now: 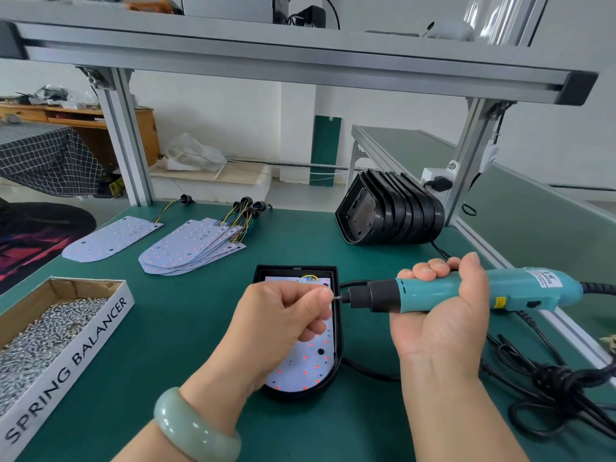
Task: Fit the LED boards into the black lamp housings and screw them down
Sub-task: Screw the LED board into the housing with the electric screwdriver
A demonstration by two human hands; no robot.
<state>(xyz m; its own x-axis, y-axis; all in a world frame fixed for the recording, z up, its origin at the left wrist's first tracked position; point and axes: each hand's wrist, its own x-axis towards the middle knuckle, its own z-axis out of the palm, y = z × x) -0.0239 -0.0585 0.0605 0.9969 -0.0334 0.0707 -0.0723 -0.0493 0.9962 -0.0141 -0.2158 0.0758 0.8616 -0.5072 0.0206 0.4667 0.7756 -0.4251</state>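
A black lamp housing (337, 348) lies flat at the table's middle with a white LED board (308, 365) seated inside it. Above it, my left hand (283, 320) pinches a small screw (337, 297) against the bit of a teal electric screwdriver (450, 292). My right hand (440, 305) grips the screwdriver's body, held level and pointing left. A fanned stack of several more LED boards (191, 248) with coloured wires lies at the back left, and a single board (110, 238) beside it. Empty black housings (390, 213) stand nested at the back right.
A cardboard box (100, 323) marked SPRING BALANCER holds many silver screws at the front left. The screwdriver's black cable (550, 385) lies knotted on the green mat at the right. Aluminium frame posts (128, 151) rise at the table's back corners.
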